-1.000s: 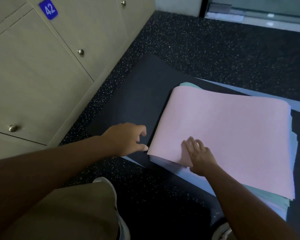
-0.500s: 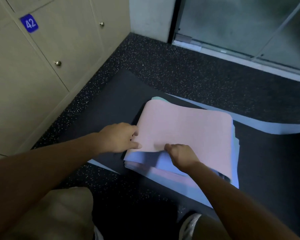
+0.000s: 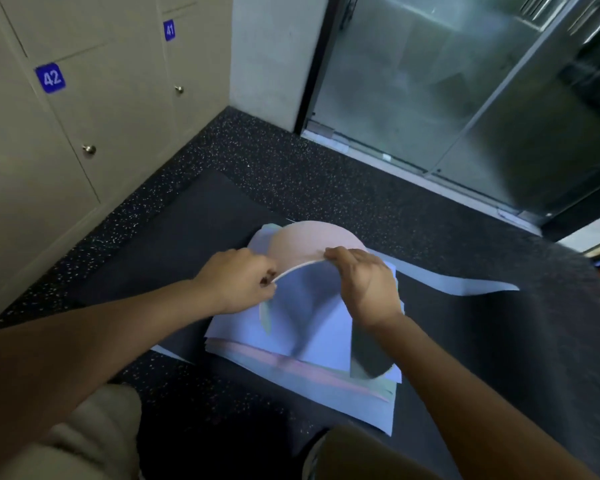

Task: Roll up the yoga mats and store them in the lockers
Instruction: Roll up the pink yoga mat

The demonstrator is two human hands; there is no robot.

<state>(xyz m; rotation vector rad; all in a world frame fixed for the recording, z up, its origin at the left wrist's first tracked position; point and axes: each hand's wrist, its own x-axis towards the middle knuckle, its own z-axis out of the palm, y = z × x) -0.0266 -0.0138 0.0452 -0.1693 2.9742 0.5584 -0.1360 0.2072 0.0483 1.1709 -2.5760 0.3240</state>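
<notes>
Arching upward where it lay flat a second ago, the pink mat (image 3: 312,244) edge is pinched by left hand (image 3: 236,282) at 9 o'clock and gripped by right hand (image 3: 364,282) at 3 o'clock; rolling judged begun, lockers (image 3: 94,109) shut.

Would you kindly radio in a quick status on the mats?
Left hand and right hand both gripping pink mat edge, bowed upward. Stack flat beneath. Lockers shut.

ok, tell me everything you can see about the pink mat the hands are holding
The pink mat is thin, flexible and pale pink, seemingly foam. Its near edge is lifted and bowed into an arch. The left hand pinches one end of that edge, the right hand grips the other. It sits atop a stack of lavender and green sheets on a black mat.
</notes>
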